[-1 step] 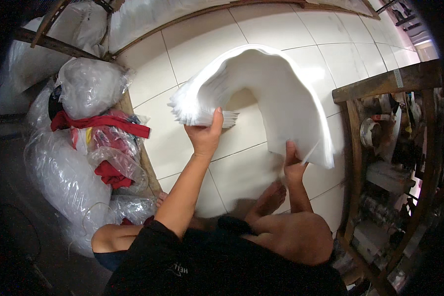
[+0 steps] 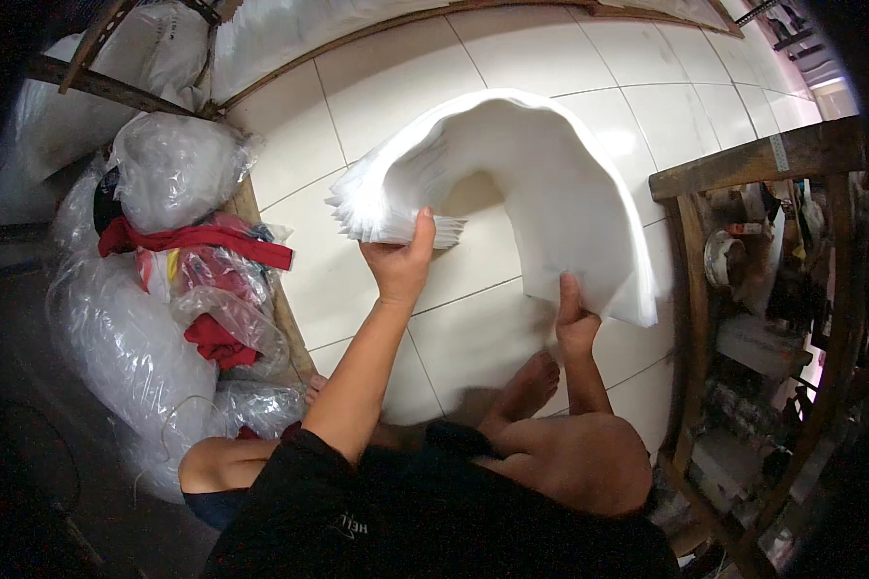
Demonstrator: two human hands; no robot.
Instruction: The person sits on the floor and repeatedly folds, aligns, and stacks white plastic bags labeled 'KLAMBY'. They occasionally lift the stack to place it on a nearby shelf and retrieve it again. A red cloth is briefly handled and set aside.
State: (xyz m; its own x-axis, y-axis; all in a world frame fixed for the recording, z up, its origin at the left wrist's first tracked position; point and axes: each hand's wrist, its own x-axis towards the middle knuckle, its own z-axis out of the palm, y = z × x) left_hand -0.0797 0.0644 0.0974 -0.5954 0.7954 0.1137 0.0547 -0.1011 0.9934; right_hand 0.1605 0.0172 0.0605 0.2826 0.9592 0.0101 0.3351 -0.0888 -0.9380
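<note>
A thick stack of thin white sheets (image 2: 560,179) is bent into an arch above the floor; whether they are paper or plastic I cannot tell. My left hand (image 2: 401,259) grips its left end, thumb on the inner face, where the sheet edges fan apart in steps. At the lower right end, my right hand (image 2: 576,318) is closed on the stack, its thumb lying on the inner face. The fingers of both hands are mostly hidden behind the sheets. Along the right end the edges lie close together.
White floor tiles (image 2: 396,87) lie beneath. On my left are clear plastic bags (image 2: 130,299) and red cloth (image 2: 217,340) beside a wooden edge. A wooden rack (image 2: 686,280) with cluttered shelves stands close on my right. My bare foot (image 2: 531,386) is below the stack.
A loose sheet corner that stuck out beside my right thumb now lies flat with the stack. Both hands keep nearly the same places.
</note>
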